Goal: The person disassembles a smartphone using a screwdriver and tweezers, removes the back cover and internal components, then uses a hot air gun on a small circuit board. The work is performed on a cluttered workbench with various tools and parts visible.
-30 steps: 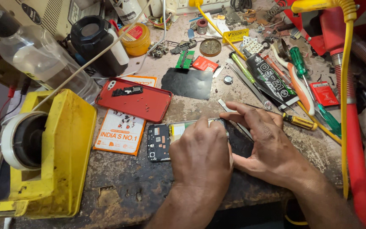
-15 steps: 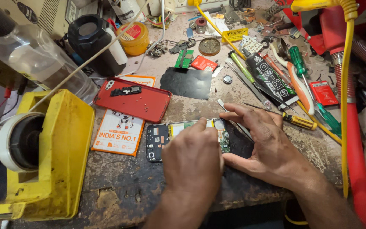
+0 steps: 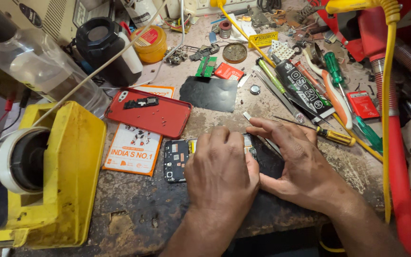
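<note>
Two bare hands press down on an opened phone [image 3: 176, 160] lying flat on a worn bench [image 3: 134, 209]. The left hand [image 3: 222, 173] covers its middle, fingers curled together on it. The right hand [image 3: 296, 164] rests on its right end, fingers spread. A red phone cover [image 3: 160, 116] lies just beyond.

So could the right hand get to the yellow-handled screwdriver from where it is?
Probably yes. The right hand rests on the opened phone, and the yellow-handled screwdriver lies just beyond its fingers with nothing between.
</note>
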